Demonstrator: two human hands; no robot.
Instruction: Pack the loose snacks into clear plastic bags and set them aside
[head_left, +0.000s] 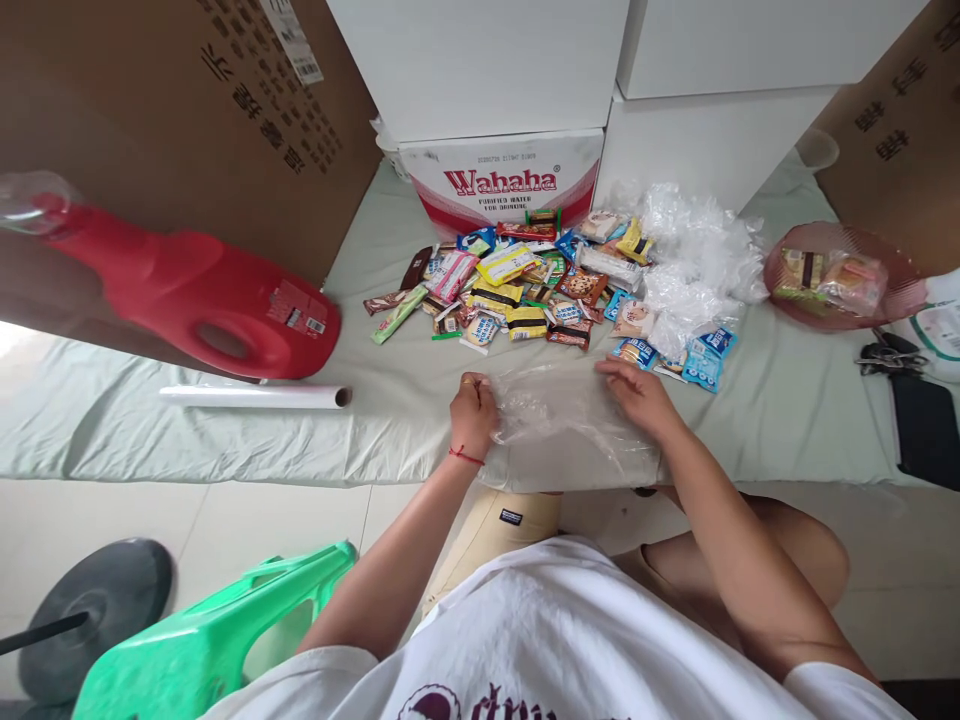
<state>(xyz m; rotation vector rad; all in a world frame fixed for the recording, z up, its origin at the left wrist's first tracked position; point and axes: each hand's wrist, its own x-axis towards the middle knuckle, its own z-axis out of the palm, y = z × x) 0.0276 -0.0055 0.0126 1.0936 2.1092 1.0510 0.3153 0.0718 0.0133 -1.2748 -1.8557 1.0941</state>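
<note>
Between my two hands a sheet of thin clear plastic film (555, 405) is spread, wrinkled and see-through, near the front edge of the cloth-covered surface. My left hand (474, 408), with a red string at its wrist, is closed on the film's left side. At the right side, my right hand (643, 398) grips the film with its fingertips pointing left. Just beyond lies a pile of wrapped snacks (502, 290) in many colours. Crumpled clear plastic (686, 260) is heaped at the pile's right, partly covering some blue snack packets (709, 355).
A white tube-like roll (255, 397) lies left, near a red plastic jug (217, 300). A Wahaha carton (510, 180) stands behind. To the right are a pink bowl (795, 315) holding packets, keys (891, 355) and a black phone-like object (926, 425). A green stool (172, 640) stands below.
</note>
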